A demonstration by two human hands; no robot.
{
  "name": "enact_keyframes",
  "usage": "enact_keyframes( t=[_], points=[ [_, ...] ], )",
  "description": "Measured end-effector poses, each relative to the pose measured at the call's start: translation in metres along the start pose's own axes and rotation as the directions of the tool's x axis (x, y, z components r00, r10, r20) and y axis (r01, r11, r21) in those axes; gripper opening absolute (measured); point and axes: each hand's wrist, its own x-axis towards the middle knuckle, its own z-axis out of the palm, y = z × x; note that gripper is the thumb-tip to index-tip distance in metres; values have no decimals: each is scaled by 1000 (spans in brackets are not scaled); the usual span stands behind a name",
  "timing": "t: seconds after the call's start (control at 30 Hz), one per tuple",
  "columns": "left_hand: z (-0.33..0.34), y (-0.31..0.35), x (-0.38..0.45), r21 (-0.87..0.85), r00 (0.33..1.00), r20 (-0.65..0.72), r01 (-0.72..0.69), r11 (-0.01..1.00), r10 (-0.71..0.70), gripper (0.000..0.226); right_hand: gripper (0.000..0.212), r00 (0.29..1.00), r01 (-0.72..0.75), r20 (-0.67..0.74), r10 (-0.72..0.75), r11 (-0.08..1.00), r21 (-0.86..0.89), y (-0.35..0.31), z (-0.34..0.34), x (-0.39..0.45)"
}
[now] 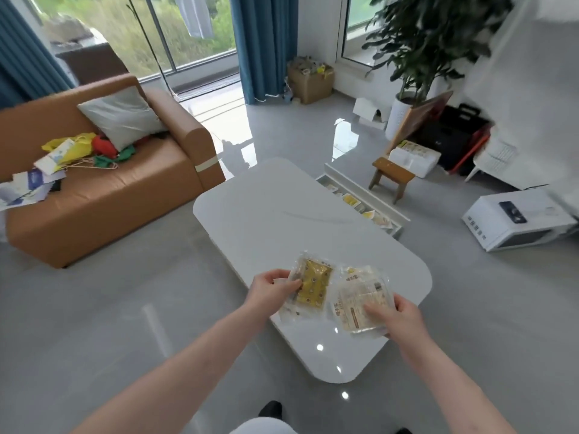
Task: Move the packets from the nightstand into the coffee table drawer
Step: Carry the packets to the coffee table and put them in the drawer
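— Packets in both hands over the near end of the white table (pixel 282 214), is that what I'm seeing on my feed?

— Yes. On my screen the left hand (pixel 272 288) pinches the yellow packet (pixel 313 285) by its left edge, thumb on top. The right hand (pixel 396 314) grips the pale packet (pixel 360 300) at its near right corner, fingers curled over it. The two packets sit side by side, edges just touching or overlapping; I cannot tell which.

— And the drawer?

— The drawer (pixel 363 198) stands pulled out on the far right side of the table, with more yellow and pale packets lying in it. It is well apart from the hands.

— Anything else in shot?

— A tan sofa (pixel 109 189) on the left carries a grey cushion (pixel 122 115) and a heap of coloured bags. A small wooden stool (pixel 393 177) stands beyond the drawer, a white appliance (pixel 517 220) lies on the floor at right, and a potted plant (pixel 432 42) rises in the far right corner.
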Motion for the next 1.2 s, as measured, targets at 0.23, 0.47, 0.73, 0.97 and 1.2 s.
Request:
enact_keyframes(
  t=[0.23,0.47,0.73,0.97,1.2],
  points=[
    [141,4,-8,-113,992,-79,89,990,-99,19,15,1000,-28,0,28,997,-68,-8,-161,35],
    [221,11,-11,-159,972,-189,106,982,-136,17,15,998,-33,44,38,994,-107,-38,-263,97],
    [264,39,56,-222,930,-318,114,968,-183,20,14,986,-17,162,37,992,-124,-86,-309,189],
    [359,110,174,-183,950,-234,164,969,-205,18,15,995,-69,62,76,992,-106,-129,-389,286],
    [454,204,281,-47,962,-225,146,988,-153,27,14,992,-123,10,124,990,-66,-170,-455,384]
  ],
)
